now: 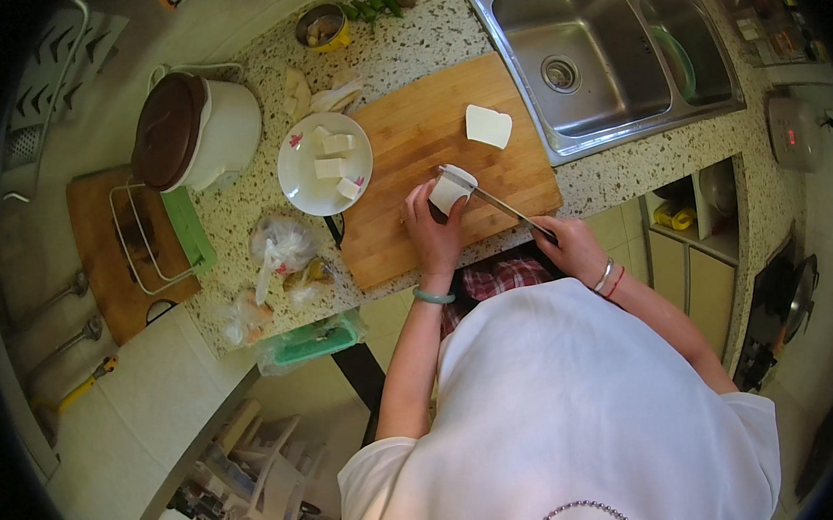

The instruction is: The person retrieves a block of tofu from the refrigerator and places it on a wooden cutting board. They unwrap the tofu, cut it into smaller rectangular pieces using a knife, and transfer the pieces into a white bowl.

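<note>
On the wooden cutting board point(400, 151) lies a block of white tofu point(449, 195), with the fingers and thumb of my left hand point(434, 235) curled round its near left side. My right hand point(573, 246) grips the dark handle of a knife point(504, 205). Its blade slants up to the left and meets the right and far part of the block; how deep it sits I cannot tell. Farther up the board a separate slab of tofu point(489, 126) lies flat. Several tofu pieces point(335, 168) rest in a white bowl point(300, 193) at the board's left edge.
A steel double sink point(556, 51) borders the board's right side. Left of the bowl stand a white pot with a brown lid point(175, 132) and plastic bags point(287, 244). A small yellow bowl point(332, 41) and green peppers point(377, 3) are at the back.
</note>
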A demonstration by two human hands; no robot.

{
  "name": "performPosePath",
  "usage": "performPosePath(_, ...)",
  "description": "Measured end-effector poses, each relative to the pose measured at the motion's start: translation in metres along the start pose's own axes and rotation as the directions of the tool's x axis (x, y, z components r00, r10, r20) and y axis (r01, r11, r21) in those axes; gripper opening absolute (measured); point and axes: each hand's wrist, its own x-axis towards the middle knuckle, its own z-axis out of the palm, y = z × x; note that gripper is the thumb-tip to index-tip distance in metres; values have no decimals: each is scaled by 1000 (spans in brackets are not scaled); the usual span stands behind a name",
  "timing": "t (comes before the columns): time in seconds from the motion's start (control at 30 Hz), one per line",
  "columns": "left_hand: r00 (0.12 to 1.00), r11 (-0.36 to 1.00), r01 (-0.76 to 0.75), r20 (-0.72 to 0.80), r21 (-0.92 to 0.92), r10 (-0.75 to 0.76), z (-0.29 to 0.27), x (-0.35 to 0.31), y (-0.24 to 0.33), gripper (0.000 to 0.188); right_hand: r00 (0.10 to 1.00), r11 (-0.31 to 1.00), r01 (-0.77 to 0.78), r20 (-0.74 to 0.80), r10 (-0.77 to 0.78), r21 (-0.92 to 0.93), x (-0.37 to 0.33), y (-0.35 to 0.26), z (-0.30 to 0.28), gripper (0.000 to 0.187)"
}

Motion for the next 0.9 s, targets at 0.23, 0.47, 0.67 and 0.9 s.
performPosePath(0.23,1000,1000,13,-17,-10,-13,-4,-6,-5,53,997,1000,-27,71,27,4,1,-3,-1,18)
performPosePath(0.47,1000,998,10,-29,60,-8,-7,-5,1,48,989,992,-96,124,86,77,3,-4,-1,18)
performPosePath(0.67,999,997,-10,-33,73,12,-6,-5,-2,47,975,985,-148,182,129,92,7,-7,-1,18)
performPosePath(0.9,1000,997,-17,21,70,15,-9,-4,-4,52,993,994,-20,116,8,103,8,13,11,17)
